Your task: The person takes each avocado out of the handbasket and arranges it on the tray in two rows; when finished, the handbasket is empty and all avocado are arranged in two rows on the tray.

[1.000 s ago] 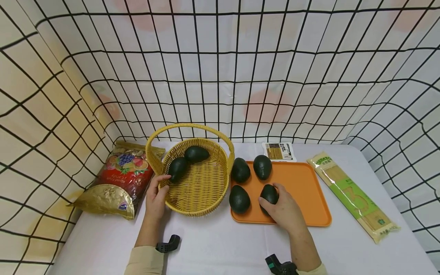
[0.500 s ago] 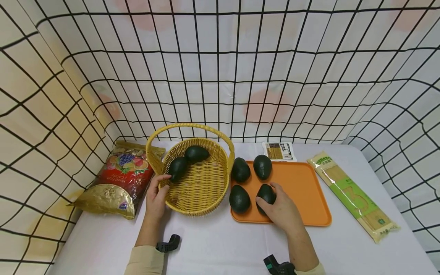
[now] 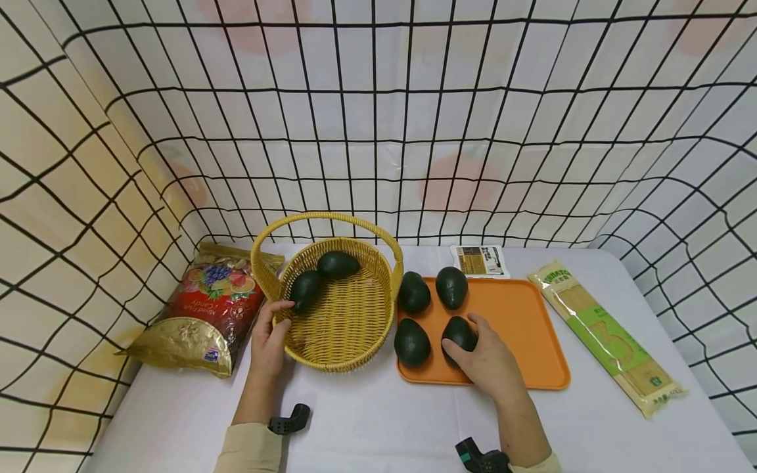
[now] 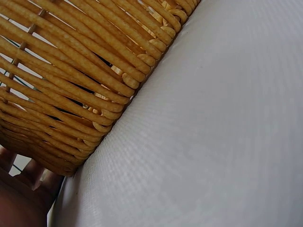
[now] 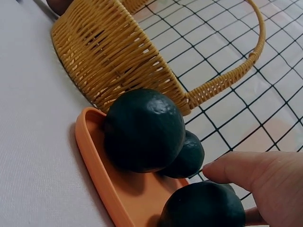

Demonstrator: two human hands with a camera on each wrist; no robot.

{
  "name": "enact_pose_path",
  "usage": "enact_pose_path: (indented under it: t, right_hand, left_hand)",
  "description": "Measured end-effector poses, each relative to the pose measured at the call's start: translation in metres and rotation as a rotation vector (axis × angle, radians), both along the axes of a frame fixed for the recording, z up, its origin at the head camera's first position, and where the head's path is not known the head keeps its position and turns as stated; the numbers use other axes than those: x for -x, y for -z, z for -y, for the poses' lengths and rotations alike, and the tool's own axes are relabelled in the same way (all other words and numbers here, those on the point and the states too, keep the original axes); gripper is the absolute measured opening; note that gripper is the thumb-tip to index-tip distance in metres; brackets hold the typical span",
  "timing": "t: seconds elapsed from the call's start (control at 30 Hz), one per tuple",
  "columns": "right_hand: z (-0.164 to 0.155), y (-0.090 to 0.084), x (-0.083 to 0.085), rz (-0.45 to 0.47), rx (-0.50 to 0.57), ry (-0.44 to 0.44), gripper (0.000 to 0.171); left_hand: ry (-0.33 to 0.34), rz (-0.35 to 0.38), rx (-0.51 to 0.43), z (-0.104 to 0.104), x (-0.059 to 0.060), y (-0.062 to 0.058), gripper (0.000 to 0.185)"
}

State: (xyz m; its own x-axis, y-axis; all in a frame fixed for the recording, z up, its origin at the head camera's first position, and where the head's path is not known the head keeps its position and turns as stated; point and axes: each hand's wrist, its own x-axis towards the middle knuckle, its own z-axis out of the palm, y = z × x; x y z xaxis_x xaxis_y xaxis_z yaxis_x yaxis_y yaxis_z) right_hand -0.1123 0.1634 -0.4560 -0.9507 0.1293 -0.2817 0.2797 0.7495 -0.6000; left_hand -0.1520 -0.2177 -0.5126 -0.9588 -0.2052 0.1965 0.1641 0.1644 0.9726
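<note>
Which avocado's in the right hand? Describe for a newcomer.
Find the orange tray right of the yellow wicker basket. On its left half sit four dark green avocados; the target avocado is nearer the person, rightmost of its row. Only it is held by the right hand.

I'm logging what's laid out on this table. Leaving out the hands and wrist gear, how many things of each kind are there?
Avocados: 6
Basket: 1
Tray: 1
Candy bag: 1
Noodle pack: 1
Small packet: 1
Total: 11
</note>
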Motion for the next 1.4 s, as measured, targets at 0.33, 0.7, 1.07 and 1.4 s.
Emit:
enact_pose_path:
  t: [0.33, 0.7, 1.07, 1.4]
  right_hand:
    - [-0.001, -0.002, 0.0, -0.026, 0.015, 0.012, 0.087]
    - [-0.001, -0.007, -0.002, -0.05, 0.012, 0.036, 0.086]
    - [0.04, -0.042, -0.007, -0.254, 0.151, -0.007, 0.062]
    - [0.116, -0.049, 0.008, -0.314, 0.301, -0.202, 0.055]
  left_hand:
    - [0.0, 0.01, 0.001, 0.0, -0.001, 0.001, 0.033]
    - [0.0, 0.019, -0.007, -0.002, -0.002, 0.001, 0.033]
    - [0.005, 0.017, -0.008, -0.001, -0.001, 0.0, 0.033]
    - [0.003, 0.018, -0.008, 0.0, 0.0, 0.0, 0.034]
